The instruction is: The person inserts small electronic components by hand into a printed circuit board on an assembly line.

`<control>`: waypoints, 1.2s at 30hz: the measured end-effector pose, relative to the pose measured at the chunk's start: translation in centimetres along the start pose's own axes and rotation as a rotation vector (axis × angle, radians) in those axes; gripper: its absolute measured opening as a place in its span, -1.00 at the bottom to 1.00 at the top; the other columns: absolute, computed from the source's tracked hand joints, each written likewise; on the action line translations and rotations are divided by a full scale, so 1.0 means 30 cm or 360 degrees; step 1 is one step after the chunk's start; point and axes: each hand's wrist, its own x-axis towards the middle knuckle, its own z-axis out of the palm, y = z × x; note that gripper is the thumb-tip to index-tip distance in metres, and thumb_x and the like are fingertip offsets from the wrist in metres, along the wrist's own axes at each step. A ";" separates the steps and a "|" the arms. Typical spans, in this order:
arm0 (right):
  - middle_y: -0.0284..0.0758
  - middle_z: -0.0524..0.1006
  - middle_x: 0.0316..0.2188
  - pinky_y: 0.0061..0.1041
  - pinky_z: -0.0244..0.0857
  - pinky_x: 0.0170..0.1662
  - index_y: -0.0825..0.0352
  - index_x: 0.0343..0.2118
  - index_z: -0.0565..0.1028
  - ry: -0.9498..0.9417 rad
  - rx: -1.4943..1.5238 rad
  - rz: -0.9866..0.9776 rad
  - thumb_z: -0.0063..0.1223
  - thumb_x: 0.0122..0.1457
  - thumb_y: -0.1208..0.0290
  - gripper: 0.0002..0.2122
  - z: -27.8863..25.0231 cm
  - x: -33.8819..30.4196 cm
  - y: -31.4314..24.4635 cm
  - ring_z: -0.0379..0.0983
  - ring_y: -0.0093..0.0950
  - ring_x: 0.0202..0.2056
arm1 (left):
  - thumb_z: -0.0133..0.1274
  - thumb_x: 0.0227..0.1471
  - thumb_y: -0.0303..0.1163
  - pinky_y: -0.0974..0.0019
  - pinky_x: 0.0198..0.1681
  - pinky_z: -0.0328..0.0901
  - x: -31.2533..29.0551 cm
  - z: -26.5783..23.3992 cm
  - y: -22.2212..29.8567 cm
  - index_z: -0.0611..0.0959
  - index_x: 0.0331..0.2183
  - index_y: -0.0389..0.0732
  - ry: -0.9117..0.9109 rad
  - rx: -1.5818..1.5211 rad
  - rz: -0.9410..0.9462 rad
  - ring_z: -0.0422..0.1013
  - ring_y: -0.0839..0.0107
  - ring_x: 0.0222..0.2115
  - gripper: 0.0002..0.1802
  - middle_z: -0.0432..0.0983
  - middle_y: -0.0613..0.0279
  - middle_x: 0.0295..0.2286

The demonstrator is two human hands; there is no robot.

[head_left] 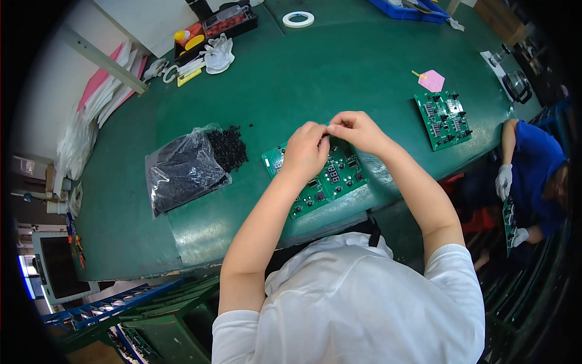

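Note:
A green circuit board (337,193) with digit displays and black components lies on the table in front of me. Over its far part, my left hand (306,150) and my right hand (359,130) meet at the fingertips. Both are closed in a pinch. Something small and dark shows between the fingertips, too hidden to name. To the left lies a clear plastic bag (185,167), full of small black parts. Many loose black parts (227,147) spill from its opening toward the board.
More circuit boards (445,120) lie at the right, beside a pink paper tag (431,80). White gloves (218,54), a black tray (230,21), a tape roll (298,20) and a blue tray (412,11) sit farther back. At right, a gloved co-worker (539,164) holds a board.

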 end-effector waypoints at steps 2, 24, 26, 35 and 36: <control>-0.47 0.48 -0.48 -0.72 0.23 -0.43 0.38 -0.34 0.49 -0.0167 0.0307 0.0059 0.06 0.14 0.47 -0.90 0.010 0.006 -0.014 0.33 -0.74 -0.47 | 0.07 -0.14 -0.54 0.21 -0.38 0.34 0.026 -0.009 0.015 0.56 -0.40 -0.24 -0.0003 -0.0002 0.0048 0.43 0.15 -0.44 -0.86 0.47 0.12 -0.45; -0.33 0.53 -0.46 -0.54 0.33 -0.35 0.39 -0.32 0.48 0.0390 0.0194 -0.0009 -0.03 0.13 0.52 -0.90 -0.002 -0.146 0.165 0.44 -0.55 -0.43 | 0.14 -0.15 -0.44 0.09 -0.02 0.19 0.025 0.000 -0.070 0.63 -0.49 -0.19 -0.0262 0.0092 -0.0099 0.42 0.20 -0.33 -0.93 0.51 0.20 -0.49; -0.31 0.53 -0.47 -0.46 0.33 -0.34 0.37 -0.35 0.49 0.0361 -0.0250 -0.0292 -0.01 0.10 0.51 -0.91 -0.002 -0.163 0.141 0.44 -0.45 -0.43 | 0.13 -0.16 -0.43 0.03 0.03 0.14 0.006 0.021 -0.060 0.63 -0.52 -0.18 -0.0262 0.0207 -0.0037 0.42 0.23 -0.33 -0.95 0.51 0.22 -0.51; -0.36 0.46 -0.37 -0.32 0.22 -0.11 0.29 -0.51 0.50 0.0218 -0.0916 -0.0872 0.10 -0.07 0.49 -0.96 0.027 -0.190 0.122 0.37 -0.33 -0.21 | 0.07 -0.10 -0.44 -0.11 0.14 -0.01 0.004 0.061 -0.053 0.62 -0.49 -0.16 -0.0207 0.0424 0.0006 0.41 0.27 -0.31 -0.95 0.51 0.23 -0.53; -0.36 0.46 -0.37 -0.32 0.22 -0.11 0.29 -0.51 0.50 0.0217 -0.0915 -0.0872 0.10 -0.07 0.49 -0.96 0.028 -0.189 0.124 0.37 -0.33 -0.21 | 0.05 -0.08 -0.45 -0.11 0.14 -0.02 0.012 0.049 -0.061 0.62 -0.47 -0.16 -0.0158 0.0423 0.0000 0.41 0.27 -0.32 -0.93 0.51 0.22 -0.53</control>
